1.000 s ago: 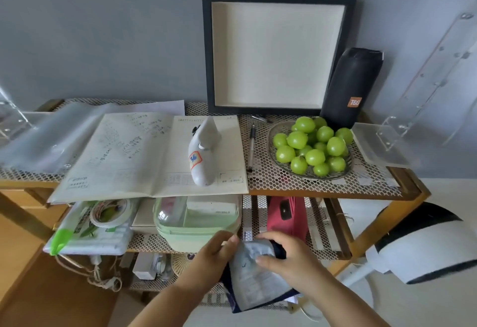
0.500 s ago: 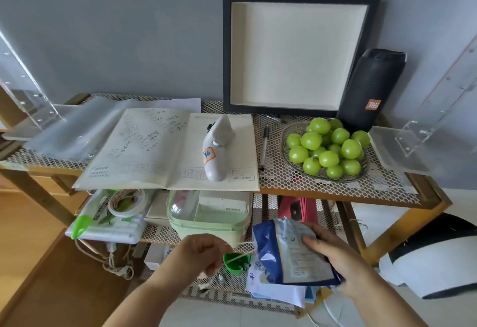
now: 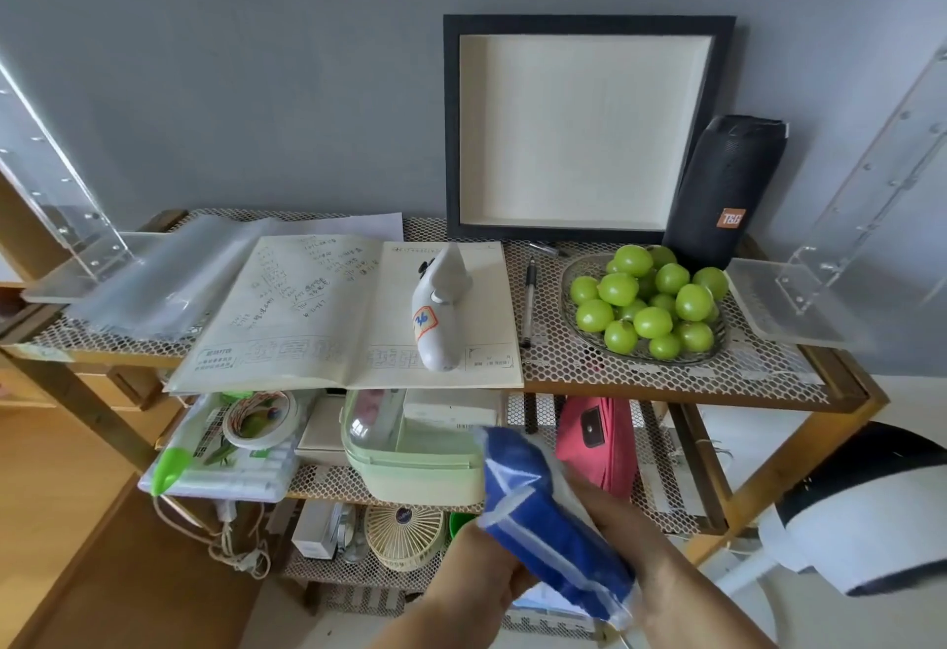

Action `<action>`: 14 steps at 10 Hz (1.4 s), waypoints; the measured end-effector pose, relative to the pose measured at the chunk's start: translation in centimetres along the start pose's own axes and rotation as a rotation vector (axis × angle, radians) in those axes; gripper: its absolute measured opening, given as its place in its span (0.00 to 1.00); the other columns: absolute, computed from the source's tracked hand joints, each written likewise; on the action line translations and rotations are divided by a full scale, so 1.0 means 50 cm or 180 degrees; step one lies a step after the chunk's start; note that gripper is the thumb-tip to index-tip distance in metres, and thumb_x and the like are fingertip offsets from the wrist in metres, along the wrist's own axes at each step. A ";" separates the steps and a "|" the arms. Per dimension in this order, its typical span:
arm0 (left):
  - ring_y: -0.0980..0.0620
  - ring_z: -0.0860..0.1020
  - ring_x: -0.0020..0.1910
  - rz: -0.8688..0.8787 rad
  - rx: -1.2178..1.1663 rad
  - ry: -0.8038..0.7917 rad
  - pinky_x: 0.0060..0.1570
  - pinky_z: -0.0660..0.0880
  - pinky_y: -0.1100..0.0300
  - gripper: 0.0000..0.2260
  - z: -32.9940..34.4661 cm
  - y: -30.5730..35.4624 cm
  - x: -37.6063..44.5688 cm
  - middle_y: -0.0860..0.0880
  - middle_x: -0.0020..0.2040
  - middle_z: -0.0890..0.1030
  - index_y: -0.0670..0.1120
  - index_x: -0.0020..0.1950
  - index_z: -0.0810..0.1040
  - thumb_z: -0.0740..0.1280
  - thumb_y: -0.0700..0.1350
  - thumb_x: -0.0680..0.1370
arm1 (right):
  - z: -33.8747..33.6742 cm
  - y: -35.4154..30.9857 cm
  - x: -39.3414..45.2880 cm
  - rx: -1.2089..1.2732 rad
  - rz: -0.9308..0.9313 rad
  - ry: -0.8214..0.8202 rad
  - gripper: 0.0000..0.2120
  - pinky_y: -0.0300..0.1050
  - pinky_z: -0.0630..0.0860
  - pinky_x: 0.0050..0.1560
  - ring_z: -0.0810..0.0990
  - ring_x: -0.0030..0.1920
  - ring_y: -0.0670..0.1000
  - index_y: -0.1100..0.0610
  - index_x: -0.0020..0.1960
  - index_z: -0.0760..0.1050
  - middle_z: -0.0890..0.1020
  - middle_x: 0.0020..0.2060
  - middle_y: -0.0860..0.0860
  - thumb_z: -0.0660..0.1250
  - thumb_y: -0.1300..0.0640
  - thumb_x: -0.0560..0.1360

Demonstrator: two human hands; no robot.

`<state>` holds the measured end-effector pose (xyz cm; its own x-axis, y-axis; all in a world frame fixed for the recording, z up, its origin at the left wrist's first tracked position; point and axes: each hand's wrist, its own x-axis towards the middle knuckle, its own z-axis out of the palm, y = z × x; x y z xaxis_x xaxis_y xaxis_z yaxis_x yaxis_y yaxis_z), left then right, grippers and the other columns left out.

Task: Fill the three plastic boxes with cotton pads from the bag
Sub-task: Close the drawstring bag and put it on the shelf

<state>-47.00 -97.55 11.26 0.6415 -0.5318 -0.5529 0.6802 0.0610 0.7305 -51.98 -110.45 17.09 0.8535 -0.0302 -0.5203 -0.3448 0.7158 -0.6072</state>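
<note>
We list a mesh-topped shelf unit (image 3: 640, 371), its wooden frame running across the view. On top, against the wall: a black picture frame (image 3: 589, 26), then an open notebook (image 3: 317, 320) with a white figurine (image 3: 438, 313) lying on it, a black speaker (image 3: 725, 187), a glass dish of green fruit (image 3: 648, 302), a pen (image 3: 529, 302). On the middle shelf: a pale green box (image 3: 410, 474), a red pouch (image 3: 597, 443), a tape roll (image 3: 259, 418).

In front of that shelf we hold the blue bag (image 3: 548, 520), tilted, top end toward the green box. Our left hand (image 3: 476, 576) grips its lower left side with curled fingers; our right hand (image 3: 630, 546) cups it from behind and right. We cannot make out any cotton pads.
</note>
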 end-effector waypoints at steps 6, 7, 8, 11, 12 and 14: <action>0.66 0.70 0.65 0.1732 0.3509 -0.1580 0.62 0.70 0.66 0.43 -0.060 0.113 -0.046 0.66 0.68 0.67 0.69 0.73 0.52 0.76 0.51 0.68 | -0.019 -0.018 -0.005 -0.4346 -0.1076 -0.0651 0.11 0.33 0.70 0.39 0.74 0.38 0.37 0.46 0.50 0.72 0.78 0.41 0.45 0.71 0.52 0.71; 0.65 0.72 0.62 0.1472 0.3394 -0.1702 0.58 0.71 0.69 0.43 -0.036 0.124 -0.032 0.64 0.64 0.71 0.69 0.72 0.53 0.76 0.48 0.68 | -0.016 -0.022 -0.003 -0.4116 -0.0991 -0.0738 0.12 0.36 0.72 0.45 0.77 0.43 0.39 0.47 0.51 0.74 0.80 0.45 0.46 0.72 0.54 0.69; 0.60 0.77 0.57 0.1107 0.3338 -0.1648 0.54 0.75 0.63 0.29 -0.036 0.127 -0.019 0.57 0.57 0.79 0.61 0.65 0.70 0.76 0.47 0.68 | -0.030 -0.029 -0.006 -0.4027 -0.1064 -0.0712 0.14 0.31 0.70 0.45 0.75 0.44 0.37 0.41 0.50 0.74 0.76 0.43 0.36 0.73 0.53 0.69; 0.64 0.74 0.28 0.1337 0.3309 0.0103 0.30 0.69 0.68 0.05 -0.018 0.071 0.023 0.55 0.32 0.80 0.52 0.41 0.78 0.73 0.47 0.69 | -0.073 -0.047 0.062 -0.4733 -0.1505 0.0313 0.08 0.36 0.70 0.40 0.78 0.41 0.40 0.46 0.51 0.77 0.80 0.41 0.43 0.69 0.54 0.73; 0.66 0.78 0.36 0.1563 0.3194 0.0490 0.31 0.72 0.72 0.11 -0.005 0.075 0.022 0.58 0.38 0.81 0.58 0.47 0.75 0.72 0.48 0.69 | -0.072 -0.072 0.100 -0.4862 -0.1932 0.0900 0.10 0.43 0.73 0.43 0.79 0.44 0.47 0.47 0.53 0.78 0.80 0.44 0.45 0.68 0.56 0.73; 0.61 0.76 0.32 0.1947 0.3628 0.1076 0.31 0.71 0.66 0.03 -0.013 0.060 0.025 0.57 0.33 0.79 0.56 0.43 0.77 0.69 0.48 0.73 | -0.073 -0.101 0.184 -0.4865 -0.1766 0.1836 0.16 0.42 0.68 0.54 0.74 0.61 0.57 0.57 0.61 0.75 0.77 0.61 0.54 0.66 0.55 0.75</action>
<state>-43.95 -97.50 12.50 0.9031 -0.4283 0.0308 -0.3139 -0.6097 0.7278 -43.84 -116.86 13.19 0.8683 -0.4960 0.0085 -0.4024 -0.7143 -0.5726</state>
